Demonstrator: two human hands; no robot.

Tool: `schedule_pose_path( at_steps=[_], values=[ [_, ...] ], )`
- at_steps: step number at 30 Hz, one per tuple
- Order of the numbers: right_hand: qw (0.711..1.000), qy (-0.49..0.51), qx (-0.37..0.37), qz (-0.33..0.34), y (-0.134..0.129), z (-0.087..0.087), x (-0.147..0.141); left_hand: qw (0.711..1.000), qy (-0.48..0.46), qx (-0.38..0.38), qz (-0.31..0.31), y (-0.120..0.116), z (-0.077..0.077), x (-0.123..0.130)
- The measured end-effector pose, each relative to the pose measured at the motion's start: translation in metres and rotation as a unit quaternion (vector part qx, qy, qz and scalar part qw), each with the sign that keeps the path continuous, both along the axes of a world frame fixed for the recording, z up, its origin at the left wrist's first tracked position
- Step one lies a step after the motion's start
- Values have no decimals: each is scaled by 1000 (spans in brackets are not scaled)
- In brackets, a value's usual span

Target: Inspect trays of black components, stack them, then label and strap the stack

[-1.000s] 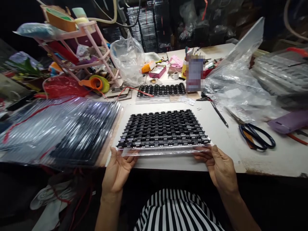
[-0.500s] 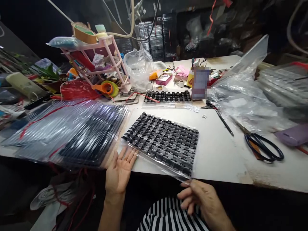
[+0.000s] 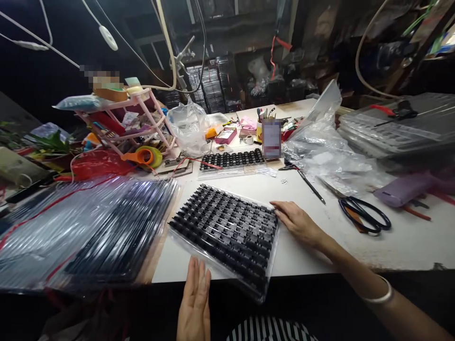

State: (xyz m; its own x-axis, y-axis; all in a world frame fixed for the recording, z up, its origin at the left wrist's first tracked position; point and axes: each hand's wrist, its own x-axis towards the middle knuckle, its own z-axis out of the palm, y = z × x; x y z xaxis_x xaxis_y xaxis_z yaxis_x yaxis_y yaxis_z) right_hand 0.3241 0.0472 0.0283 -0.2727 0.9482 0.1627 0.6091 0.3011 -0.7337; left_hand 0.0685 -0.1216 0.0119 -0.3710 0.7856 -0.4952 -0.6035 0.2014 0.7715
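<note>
A clear plastic tray (image 3: pixel 227 232) holds several rows of small black parts. It lies at a slant on the white table, its near right corner sticking out past the front edge. My left hand (image 3: pixel 195 296) is upright at the tray's near side, fingers stretched out and held flat, with nothing in it. At the tray's far right corner, my right hand (image 3: pixel 296 221) touches the edge with extended fingers; some of its fingertips are hard to make out. To the left lies a stack of clear trays (image 3: pixel 110 227) with dark contents.
Scissors (image 3: pixel 362 213) and a pen-like tool (image 3: pixel 311 187) lie to the right, near crumpled clear plastic (image 3: pixel 330 151). Behind are another strip of black parts (image 3: pixel 232 160), a phone (image 3: pixel 272 138) and a pink rack (image 3: pixel 149 113). A purple pouch (image 3: pixel 405 189) is at far right.
My right hand has gone from the tray's near right corner to its far right corner. My left hand has turned from palm-up to upright, by the near side. The view has shifted.
</note>
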Motion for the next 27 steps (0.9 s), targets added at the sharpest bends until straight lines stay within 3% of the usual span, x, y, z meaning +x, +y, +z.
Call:
schedule_pose_path(
  at_steps=[3,7,9,11,13,16,19,21,24,27],
  values=[
    [998,18,-56,28,-37,12,0,998,48,37,-16,16,8,-19],
    [958,26,-208,198,-96,39,-12,975,195,0,-110,68,30,-56],
    [934,25,-243,260,-115,43,-35,918,340,7,-205,105,37,-66],
    [918,49,-251,304,-126,38,-66,828,469,29,-307,144,40,-63],
    [908,88,-238,333,-131,28,-98,742,538,64,-394,179,39,-46],
    [897,126,-202,373,-133,22,-125,706,550,100,-435,210,41,-14],
    [882,182,-193,389,-132,29,-108,703,555,130,-425,208,51,-4],
    [889,244,-197,335,-128,34,-75,725,553,162,-377,190,59,-19],
    [945,275,-150,90,-113,28,-15,814,494,170,-255,151,57,-61],
    [958,231,-74,-151,-95,9,29,904,402,94,-109,114,36,-94]
  ],
)
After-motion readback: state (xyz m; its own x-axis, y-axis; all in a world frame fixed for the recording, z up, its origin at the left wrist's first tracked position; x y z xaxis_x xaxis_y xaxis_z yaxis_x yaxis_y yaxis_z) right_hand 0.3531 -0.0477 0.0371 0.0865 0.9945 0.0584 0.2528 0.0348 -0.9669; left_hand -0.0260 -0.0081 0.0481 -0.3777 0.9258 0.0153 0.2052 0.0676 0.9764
